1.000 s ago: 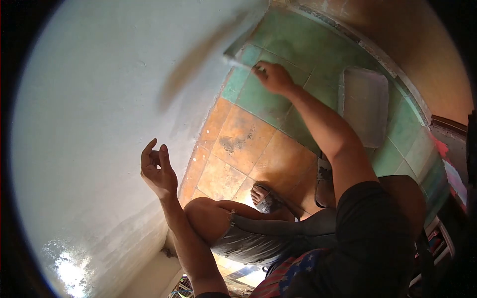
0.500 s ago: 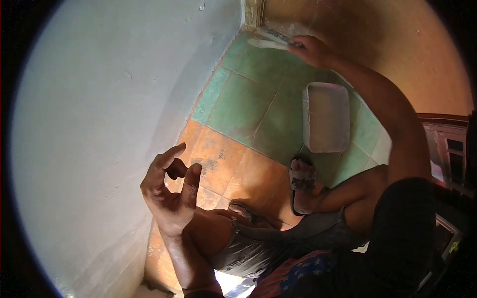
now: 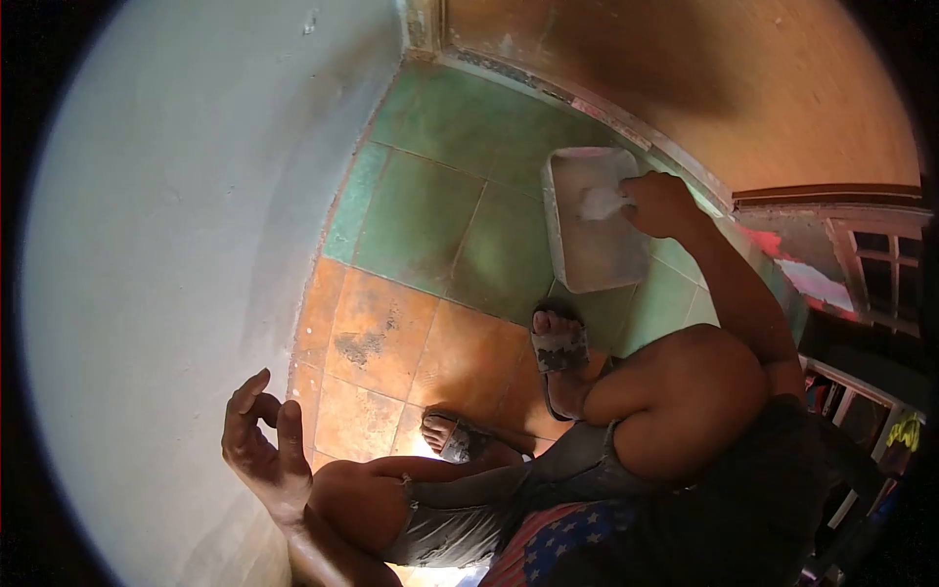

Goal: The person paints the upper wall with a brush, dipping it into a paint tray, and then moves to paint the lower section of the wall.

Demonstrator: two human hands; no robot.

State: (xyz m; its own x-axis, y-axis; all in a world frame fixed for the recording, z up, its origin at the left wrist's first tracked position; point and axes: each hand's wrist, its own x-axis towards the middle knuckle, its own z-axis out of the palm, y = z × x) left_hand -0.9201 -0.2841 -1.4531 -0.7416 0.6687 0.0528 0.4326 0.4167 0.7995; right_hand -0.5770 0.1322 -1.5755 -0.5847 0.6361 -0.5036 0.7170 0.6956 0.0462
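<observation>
My right hand (image 3: 661, 205) is closed around the handle of a paintbrush (image 3: 601, 203), whose pale bristles lie inside a rectangular white tray (image 3: 556, 230). The handle is mostly hidden in my fingers. The tray sits on the green tiles and has whitish liquid in it. Close to the pale wall (image 3: 176, 274), my left hand (image 3: 266, 445) is raised above my knee, fingers loosely curled, thumb apart, nothing in it.
Green tiles (image 3: 421, 215) lie ahead and orange tiles (image 3: 377, 328) nearer. My sandalled feet flank the front of the tray. An orange-brown wall (image 3: 626, 59) borders the far side. At right stand a reddish frame (image 3: 871, 254) and a shelf (image 3: 861, 391).
My right hand has brought the paintbrush from the far corner at the wall's foot back to the tray. The view has shifted; my left hand keeps its curled pose, lower in view.
</observation>
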